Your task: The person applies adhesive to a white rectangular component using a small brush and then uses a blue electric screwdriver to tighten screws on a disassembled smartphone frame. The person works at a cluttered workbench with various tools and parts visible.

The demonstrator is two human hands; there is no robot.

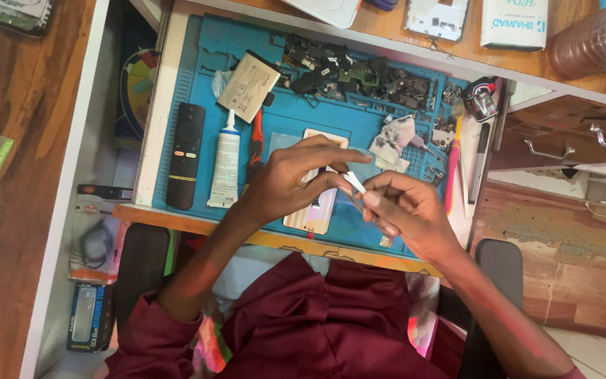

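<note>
Both hands meet over the blue rubber work mat [296, 119]: right hand [405, 210] and left hand [285, 179] pinch a small white strip [355, 184] between fingertips, its ends hidden. Beneath them lies a pale smartphone [313, 210], mostly covered. Farther up the mat: white glue tube [226, 165], black remote [185, 156], grey flat battery [249, 85], indistinct dark parts heap [359, 77].
</note>
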